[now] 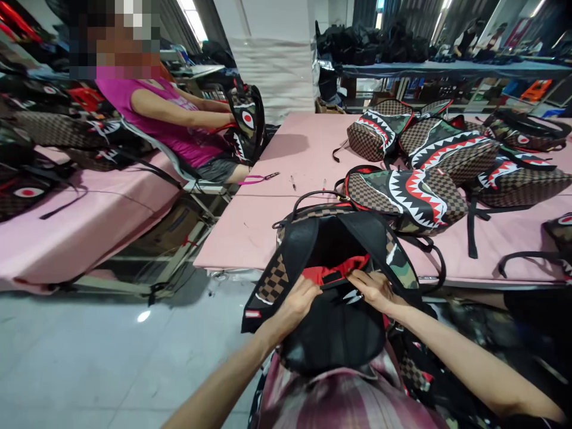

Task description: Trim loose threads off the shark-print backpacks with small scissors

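An open black backpack (335, 328) with brown checkered and camouflage sides rests on my lap and leans against the table edge. Its red lining (335, 269) shows in the opening, with a small black patch on it. My left hand (301, 300) is closed on the left side of the lining's edge. On the right, my right hand (373, 289) pinches the lining's edge, fingers bent. Small silver scissors (353, 296) stick out from beneath my right hand, their blades pointing left.
Shark-mouth backpacks (420, 196) lie on the right of the pink table (268, 238). At the left, a seated person (165, 116) holds another backpack (248, 122). More bags lie on a second pink table (111, 208).
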Demonstrator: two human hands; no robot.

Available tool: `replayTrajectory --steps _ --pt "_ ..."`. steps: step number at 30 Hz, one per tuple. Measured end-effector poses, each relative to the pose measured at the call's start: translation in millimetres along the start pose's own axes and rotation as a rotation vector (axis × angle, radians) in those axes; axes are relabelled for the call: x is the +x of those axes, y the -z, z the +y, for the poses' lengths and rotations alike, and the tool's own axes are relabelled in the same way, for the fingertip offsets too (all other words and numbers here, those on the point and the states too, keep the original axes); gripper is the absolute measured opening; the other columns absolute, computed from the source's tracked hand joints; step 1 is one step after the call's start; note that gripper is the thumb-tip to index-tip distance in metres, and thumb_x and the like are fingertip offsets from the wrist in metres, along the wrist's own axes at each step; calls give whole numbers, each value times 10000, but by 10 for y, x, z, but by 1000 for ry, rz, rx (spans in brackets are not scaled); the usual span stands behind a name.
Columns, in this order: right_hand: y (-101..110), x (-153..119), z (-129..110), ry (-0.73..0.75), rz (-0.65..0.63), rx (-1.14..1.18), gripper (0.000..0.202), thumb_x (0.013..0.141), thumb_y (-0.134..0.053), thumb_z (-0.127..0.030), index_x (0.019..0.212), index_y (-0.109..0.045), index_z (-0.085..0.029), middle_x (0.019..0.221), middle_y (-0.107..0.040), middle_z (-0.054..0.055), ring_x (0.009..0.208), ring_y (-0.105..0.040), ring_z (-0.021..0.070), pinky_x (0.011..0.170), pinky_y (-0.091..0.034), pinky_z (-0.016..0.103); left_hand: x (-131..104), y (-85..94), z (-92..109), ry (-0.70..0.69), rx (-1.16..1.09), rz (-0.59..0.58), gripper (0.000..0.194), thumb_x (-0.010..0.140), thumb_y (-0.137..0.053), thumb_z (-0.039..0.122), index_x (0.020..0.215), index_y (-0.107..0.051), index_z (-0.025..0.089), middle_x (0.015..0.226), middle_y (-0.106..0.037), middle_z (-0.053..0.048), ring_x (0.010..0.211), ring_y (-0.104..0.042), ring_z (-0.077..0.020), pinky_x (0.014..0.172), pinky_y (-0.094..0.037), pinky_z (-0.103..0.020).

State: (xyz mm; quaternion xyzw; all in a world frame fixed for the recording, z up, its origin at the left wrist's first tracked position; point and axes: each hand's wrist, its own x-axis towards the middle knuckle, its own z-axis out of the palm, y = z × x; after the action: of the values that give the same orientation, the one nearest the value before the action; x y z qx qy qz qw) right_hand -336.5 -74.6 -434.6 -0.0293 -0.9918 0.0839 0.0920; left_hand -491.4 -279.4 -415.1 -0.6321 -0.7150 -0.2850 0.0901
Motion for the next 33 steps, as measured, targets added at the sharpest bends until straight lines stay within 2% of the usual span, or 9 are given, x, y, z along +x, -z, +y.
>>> replayTrajectory --steps 2,4,6,10,12,14,20,28,33 --pt "-53 -80 -19 -30 -80 -2 512 834 -329 -44 1259 -502 -270 1230 -562 54 811 -596 170 743 -466 326 -159 -167 23 -4 -19 -40 191 876 -407 114 931 -578 179 798 -568 -34 778 -515 -154 766 -469 -313" --pt "-24 -95 -40 -31 -87 17 515 823 -365 -50 1271 -488 -270 1255 -543 58 850 -597 173 760 -460 320 -241 -246 31 1 -41 -53 246 879 -374 101 1008 -565 187 860 -579 -48 825 -540 -161 804 -483 -333" --pt "78 -43 -71 -40 -58 37 436 848 -388 -96 1231 -526 -253 1215 -567 64 863 -598 167 761 -449 295 -254 -244 41 15 -57 -58 255 877 -371 99 1023 -561 187 861 -577 -49 830 -545 -162 810 -489 -332" --pt "400 225 -166 -84 -86 18 254 896 -429 -290 988 -644 -191 912 -657 69 826 -605 171 703 -413 246 -181 -165 84 11 -43 -16 216 870 -393 76 966 -565 165 774 -547 -29 770 -508 -144 779 -480 -291" --pt "542 389 -222 -99 -113 -38 340 858 -481 -434 1037 -613 -178 868 -656 76 829 -603 202 681 -400 256 -146 -148 104 3 -14 8 203 873 -394 77 922 -572 162 738 -532 -21 745 -488 -142 756 -473 -283" --pt "625 535 -270 -107 -147 -94 452 835 -475 -510 1114 -563 -165 899 -655 100 832 -604 231 666 -392 272 -128 -150 116 5 10 26 203 881 -387 93 879 -578 163 718 -525 -17 727 -476 -142 725 -469 -279" --pt "611 785 -279 -99 -383 -91 218 830 -496 -341 949 -634 -222 814 -682 78 800 -626 224 619 -350 251 -146 -128 119 39 14 40 223 890 -380 125 841 -593 167 712 -524 -19 729 -481 -146 710 -459 -284" --pt "559 888 -251 -68 -425 91 182 784 -560 -346 918 -652 -263 796 -699 10 771 -632 185 613 -337 227 -164 -150 85 67 6 35 227 889 -394 145 823 -609 172 696 -510 -19 740 -491 -152 736 -451 -302" --pt "489 875 -199 -192 -387 266 198 770 -567 -372 904 -659 -260 793 -692 -13 777 -624 175 652 -364 223 -167 -222 74 102 -81 70 252 906 -368 164 822 -605 174 699 -503 -14 679 -501 -130 681 -445 -271"
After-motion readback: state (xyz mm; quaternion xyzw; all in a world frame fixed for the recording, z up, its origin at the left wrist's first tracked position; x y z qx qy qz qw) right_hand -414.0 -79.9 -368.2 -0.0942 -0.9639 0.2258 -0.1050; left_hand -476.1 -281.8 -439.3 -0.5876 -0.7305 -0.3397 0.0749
